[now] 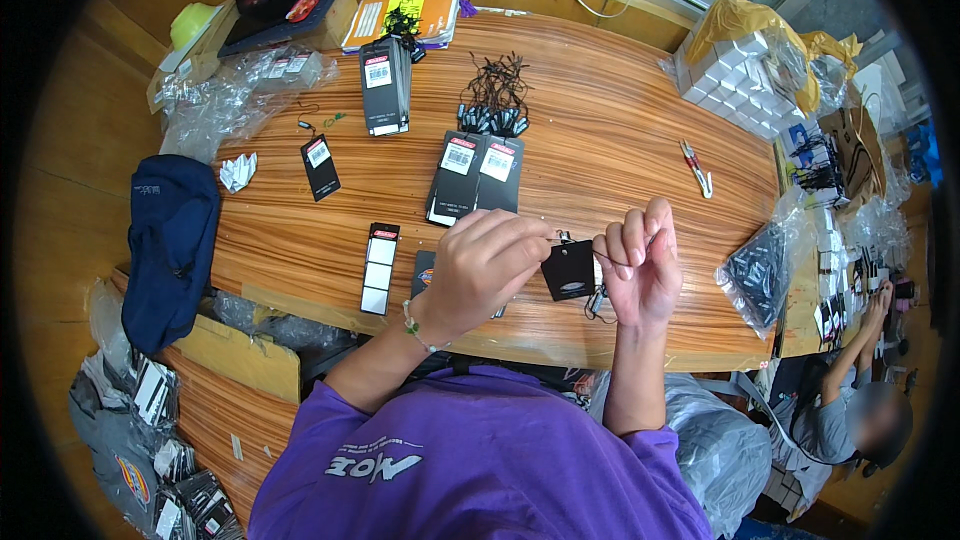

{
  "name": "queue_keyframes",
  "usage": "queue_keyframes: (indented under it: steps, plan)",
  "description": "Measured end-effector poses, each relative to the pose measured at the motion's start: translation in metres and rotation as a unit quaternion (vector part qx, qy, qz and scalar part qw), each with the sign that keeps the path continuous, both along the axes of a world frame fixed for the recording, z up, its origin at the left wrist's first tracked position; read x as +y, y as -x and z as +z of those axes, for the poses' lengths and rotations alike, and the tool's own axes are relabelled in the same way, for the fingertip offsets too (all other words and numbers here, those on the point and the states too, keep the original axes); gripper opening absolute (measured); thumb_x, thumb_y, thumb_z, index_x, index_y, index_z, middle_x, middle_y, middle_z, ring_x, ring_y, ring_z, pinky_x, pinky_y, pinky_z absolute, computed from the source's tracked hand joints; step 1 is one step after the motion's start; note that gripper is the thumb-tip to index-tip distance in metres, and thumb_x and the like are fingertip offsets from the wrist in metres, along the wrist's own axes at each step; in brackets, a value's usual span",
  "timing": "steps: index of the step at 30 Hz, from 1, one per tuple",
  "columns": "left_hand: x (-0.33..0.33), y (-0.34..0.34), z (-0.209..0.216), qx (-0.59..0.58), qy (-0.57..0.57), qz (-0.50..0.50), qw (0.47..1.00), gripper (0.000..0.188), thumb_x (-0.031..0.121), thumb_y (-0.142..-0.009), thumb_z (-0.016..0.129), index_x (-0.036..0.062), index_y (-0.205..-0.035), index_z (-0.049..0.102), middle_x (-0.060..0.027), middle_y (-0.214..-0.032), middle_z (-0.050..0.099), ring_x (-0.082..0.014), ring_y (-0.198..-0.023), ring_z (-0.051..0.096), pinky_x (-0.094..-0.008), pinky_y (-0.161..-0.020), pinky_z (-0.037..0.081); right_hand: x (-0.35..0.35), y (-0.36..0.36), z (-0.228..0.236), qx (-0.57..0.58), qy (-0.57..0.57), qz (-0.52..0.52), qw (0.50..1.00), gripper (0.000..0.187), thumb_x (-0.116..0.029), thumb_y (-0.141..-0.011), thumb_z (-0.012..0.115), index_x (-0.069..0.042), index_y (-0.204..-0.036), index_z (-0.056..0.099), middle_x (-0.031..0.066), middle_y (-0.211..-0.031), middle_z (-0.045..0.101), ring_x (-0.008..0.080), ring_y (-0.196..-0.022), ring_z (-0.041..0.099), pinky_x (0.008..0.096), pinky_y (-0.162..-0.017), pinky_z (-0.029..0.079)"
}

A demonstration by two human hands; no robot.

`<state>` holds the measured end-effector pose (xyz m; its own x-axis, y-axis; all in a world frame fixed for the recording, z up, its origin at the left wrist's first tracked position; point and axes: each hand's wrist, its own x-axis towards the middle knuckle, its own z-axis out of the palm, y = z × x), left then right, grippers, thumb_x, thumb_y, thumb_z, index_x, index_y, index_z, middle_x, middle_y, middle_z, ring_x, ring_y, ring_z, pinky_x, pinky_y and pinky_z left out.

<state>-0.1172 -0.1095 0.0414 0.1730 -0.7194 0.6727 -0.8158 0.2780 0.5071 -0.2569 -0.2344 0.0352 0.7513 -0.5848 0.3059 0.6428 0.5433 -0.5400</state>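
Note:
A small black hang tag (568,275) dangles between my hands above the near edge of the table. My left hand (480,265), wearing a beaded bracelet, is closed in a pinch at the tag's thin black cord. My right hand (642,260) has its fingers curled on the cord's other side, right of the tag. Beyond my left hand lie stacks of black tags (455,180) with white labels, their bundled black cords (495,85) and grey ends trailing away from me. Part of another dark tag (424,270) shows beneath my left hand.
A labelled strip (379,270) and a single tag (320,168) lie left; another tag stack (387,90) stands farther back. Pliers-like snips (697,170), a bag of black pieces (757,265) and white boxes (735,80) are right. A navy pouch (170,250) sits left. Another person (840,400) works far right.

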Motion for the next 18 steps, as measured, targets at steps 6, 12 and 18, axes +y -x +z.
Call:
queue_keyframes:
  steps: [6,12,18]
  plan:
    - [-0.004,0.002,0.005,-0.034,0.015,0.017,0.999,0.019,-0.002,-0.062,0.067,0.0052,-0.079,0.064,-0.0047,-0.086,0.062,-0.0216,-0.081,0.058,-0.0333,-0.068,0.043,0.003,-0.001,0.0,-0.026,-0.006,0.111,0.993,0.018,-0.022,-0.09,0.053,-0.009,-0.089,0.041,0.0067,-0.066,0.049,0.0153,-0.053,0.046,0.0282,-0.052,0.037]
    - [-0.001,-0.006,-0.005,0.018,-0.006,-0.009,1.0,0.019,-0.002,-0.06,0.069,0.004,-0.076,0.062,-0.0054,-0.086,0.061,-0.0218,-0.078,0.057,-0.0344,-0.068,0.043,0.011,0.009,0.011,0.096,0.127,0.117,0.98,0.011,-0.011,-0.087,0.054,-0.003,-0.088,0.046,0.0135,-0.074,0.058,0.022,-0.063,0.058,0.0313,-0.058,0.048]
    - [-0.003,-0.003,-0.001,-0.002,-0.001,0.017,1.0,0.016,0.009,-0.068,0.068,0.0044,-0.081,0.061,-0.0066,-0.097,0.059,-0.0243,-0.094,0.056,-0.0395,-0.083,0.041,0.014,0.003,0.019,0.145,0.135,0.178,0.964,0.009,-0.007,-0.086,0.056,-0.001,-0.086,0.05,0.017,-0.081,0.06,0.0241,-0.073,0.062,0.0337,-0.066,0.052]
